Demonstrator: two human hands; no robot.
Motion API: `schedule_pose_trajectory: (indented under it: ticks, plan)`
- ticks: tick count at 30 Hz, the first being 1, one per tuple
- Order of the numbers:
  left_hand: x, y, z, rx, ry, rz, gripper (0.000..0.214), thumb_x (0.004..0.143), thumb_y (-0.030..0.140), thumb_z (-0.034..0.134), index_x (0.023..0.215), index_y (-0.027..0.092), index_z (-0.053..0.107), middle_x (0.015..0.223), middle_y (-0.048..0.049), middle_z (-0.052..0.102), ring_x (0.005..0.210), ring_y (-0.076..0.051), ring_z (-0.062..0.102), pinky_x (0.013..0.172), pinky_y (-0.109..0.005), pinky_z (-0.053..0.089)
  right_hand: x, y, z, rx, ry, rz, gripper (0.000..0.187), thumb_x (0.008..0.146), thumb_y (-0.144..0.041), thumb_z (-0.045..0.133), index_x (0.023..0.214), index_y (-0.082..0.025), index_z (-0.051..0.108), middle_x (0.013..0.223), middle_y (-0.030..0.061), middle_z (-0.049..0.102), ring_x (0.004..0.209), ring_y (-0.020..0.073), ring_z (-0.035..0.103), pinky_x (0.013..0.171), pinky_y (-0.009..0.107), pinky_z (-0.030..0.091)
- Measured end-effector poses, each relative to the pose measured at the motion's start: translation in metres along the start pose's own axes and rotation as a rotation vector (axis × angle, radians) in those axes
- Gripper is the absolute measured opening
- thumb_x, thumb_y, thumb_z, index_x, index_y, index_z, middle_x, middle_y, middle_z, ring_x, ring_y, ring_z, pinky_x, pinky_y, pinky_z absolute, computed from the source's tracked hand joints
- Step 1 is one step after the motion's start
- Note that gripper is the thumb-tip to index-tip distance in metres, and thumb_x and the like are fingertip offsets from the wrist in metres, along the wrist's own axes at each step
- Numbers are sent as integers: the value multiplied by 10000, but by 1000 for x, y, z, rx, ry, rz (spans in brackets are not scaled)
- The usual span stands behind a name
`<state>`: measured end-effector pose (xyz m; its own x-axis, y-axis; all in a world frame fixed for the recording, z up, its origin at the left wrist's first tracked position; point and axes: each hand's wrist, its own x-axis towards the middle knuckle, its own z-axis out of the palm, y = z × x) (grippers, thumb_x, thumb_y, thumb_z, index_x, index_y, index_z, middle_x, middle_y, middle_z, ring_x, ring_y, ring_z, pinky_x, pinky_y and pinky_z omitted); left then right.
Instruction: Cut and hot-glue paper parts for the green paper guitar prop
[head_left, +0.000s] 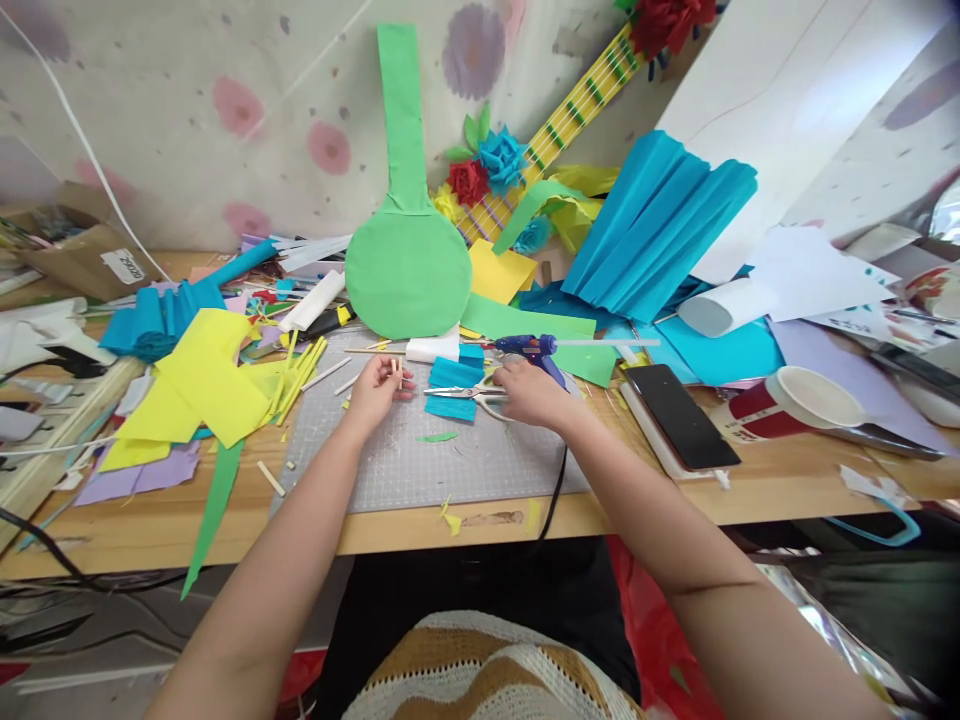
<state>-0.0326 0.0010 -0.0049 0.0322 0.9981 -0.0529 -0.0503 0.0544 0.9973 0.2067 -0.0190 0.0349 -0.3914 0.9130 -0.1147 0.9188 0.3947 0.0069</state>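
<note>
My left hand (381, 390) is closed in a pinch around short pale sticks (397, 372), held over the left part of the grey cutting mat (397, 470). To its right, my right hand (529, 390) has its fingers closed at the handles of the scissors (478, 393). The blades point left and lie across pieces of blue crepe paper (452, 408). Just behind my right hand is a blue glue gun (531, 347) with a long clear glue stick. A white roll (433, 346) and a thin wooden stick (375, 351) lie behind the hands.
A green banjo-shaped cutout (409, 270) leans at the back. Yellow paper (210, 380) is piled left. Folded blue crepe paper (660, 225) stands at the back right. A phone (681, 415) and paper cup (787, 402) are on the right. A black cable (556, 495) hangs over the table edge.
</note>
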Motion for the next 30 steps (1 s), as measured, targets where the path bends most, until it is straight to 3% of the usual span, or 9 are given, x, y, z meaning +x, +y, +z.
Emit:
schedule_pose_trajectory:
  ticks: [3,8,12,16,18,23,30]
  plan:
    - [-4,0,-1,-24,-73,-5,244,694,289,614,830,160,458,739,-4,607,663,-139,631,581,-294,530,0,3,-4,64,13,-23,302,632,-171,546,932,-149,580,992,111,584,931,226,514,766,287,382]
    - [-6,1,-5,-64,-93,-27,264,668,288,643,833,150,490,728,-5,612,674,-133,624,626,-301,531,-5,19,-20,393,-121,-35,246,619,-252,559,856,-191,563,834,17,599,709,148,522,575,237,343]
    - [-7,4,-5,-60,-120,-24,327,652,325,663,895,136,554,727,-9,607,671,-121,604,633,-288,526,4,11,-19,623,4,-105,316,696,-384,534,936,-180,506,809,9,581,678,131,500,582,238,338]
    - [-9,4,-3,-28,-122,11,353,656,394,658,879,133,578,710,-11,605,662,-120,592,628,-284,522,25,-20,-5,444,306,-58,538,639,-590,576,952,-162,489,931,73,573,832,202,500,719,302,342]
    - [-8,2,-3,-24,-110,32,354,652,416,656,854,137,576,700,-9,608,650,-121,593,623,-285,522,32,-33,4,369,384,-96,551,653,-619,554,948,-159,488,992,98,565,912,228,481,782,327,323]
    - [-6,-3,-3,-24,-69,77,395,593,414,693,851,151,549,680,-4,628,604,-128,598,590,-288,516,30,-42,17,298,362,-204,567,664,-659,522,948,-169,495,981,97,587,919,235,485,814,339,290]
    - [-6,-6,-1,66,-91,191,359,647,425,648,869,155,564,685,-14,637,601,-129,597,582,-285,510,24,-38,14,282,295,-175,563,676,-691,480,896,-174,517,932,94,618,864,232,524,772,329,275]
